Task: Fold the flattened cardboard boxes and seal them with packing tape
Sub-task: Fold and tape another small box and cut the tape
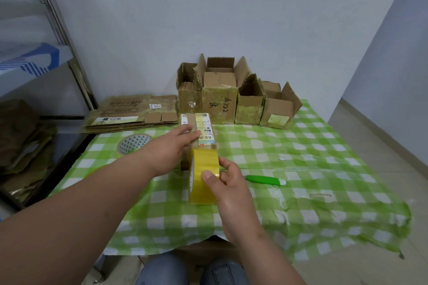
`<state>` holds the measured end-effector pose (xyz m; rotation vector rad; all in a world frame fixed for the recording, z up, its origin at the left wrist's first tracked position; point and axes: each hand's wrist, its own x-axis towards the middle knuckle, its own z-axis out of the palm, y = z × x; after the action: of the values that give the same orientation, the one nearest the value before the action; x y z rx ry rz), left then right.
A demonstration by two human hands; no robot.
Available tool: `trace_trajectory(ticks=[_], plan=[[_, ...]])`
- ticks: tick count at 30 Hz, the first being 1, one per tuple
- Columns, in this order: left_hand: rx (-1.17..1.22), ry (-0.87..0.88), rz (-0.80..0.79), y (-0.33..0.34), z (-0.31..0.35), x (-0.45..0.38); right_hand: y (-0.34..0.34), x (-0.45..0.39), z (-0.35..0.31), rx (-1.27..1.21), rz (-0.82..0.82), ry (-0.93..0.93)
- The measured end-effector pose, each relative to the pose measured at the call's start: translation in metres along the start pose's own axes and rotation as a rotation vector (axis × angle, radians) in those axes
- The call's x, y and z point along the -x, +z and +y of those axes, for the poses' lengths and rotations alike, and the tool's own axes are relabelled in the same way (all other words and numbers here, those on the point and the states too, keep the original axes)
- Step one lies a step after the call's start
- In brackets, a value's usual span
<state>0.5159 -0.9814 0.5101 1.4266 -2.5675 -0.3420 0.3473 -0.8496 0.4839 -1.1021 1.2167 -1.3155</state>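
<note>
Far left, on the floor beside the table: a heap of worn flattened cardboard (22, 136). At the table's back-left corner, a stack of flattened cardboard boxes (129, 112) — labels facing up. Just in front, a second tape roll (134, 143) with a triangle-patterned core, lying flat on the green checked tablecloth (324, 146). Mid-table, the left hand (169, 152), fingers straight and pressing down on top of a small labelled cardboard box (200, 132). Touching that box's near end, a yellow packing tape roll (203, 178) standing on edge, gripped by the right hand (231, 185) — thumb over the outer face, fingers curled round the far side. Right of that hand, a green utility knife (265, 179) lying on the cloth. Along the wall behind, a row of four folded boxes (234, 97), top flaps open, sides taped.
</note>
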Motion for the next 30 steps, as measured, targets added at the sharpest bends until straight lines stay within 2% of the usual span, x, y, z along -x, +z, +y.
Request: trace_trajectory(ticks=[4,12,15,19,24,27,29,30], plan=[[-0.025,-0.012,-0.002,-0.003,0.003,-0.001,0.000,0.008,-0.002,0.082,-0.043,-0.014],[-0.010,-0.067,-0.011,-0.008,0.011,0.001,0.001,0.031,-0.006,0.074,-0.026,-0.114],[0.175,-0.130,-0.048,-0.012,0.014,0.002,0.000,0.035,-0.003,0.091,-0.043,-0.107],[0.682,-0.263,-0.023,-0.013,0.020,0.011,-0.003,0.037,-0.002,0.082,-0.066,-0.108],[0.635,-0.283,0.028,-0.004,0.029,0.016,-0.012,0.030,-0.005,0.072,-0.050,-0.119],[0.627,-0.305,0.064,-0.004,0.032,0.017,-0.025,0.020,-0.009,0.111,0.055,-0.131],[0.629,-0.344,0.101,-0.003,0.036,0.017,-0.040,0.008,-0.007,0.314,0.237,-0.170],[0.646,-0.379,0.127,-0.003,0.038,0.017,-0.049,0.001,-0.006,0.499,0.325,-0.189]])
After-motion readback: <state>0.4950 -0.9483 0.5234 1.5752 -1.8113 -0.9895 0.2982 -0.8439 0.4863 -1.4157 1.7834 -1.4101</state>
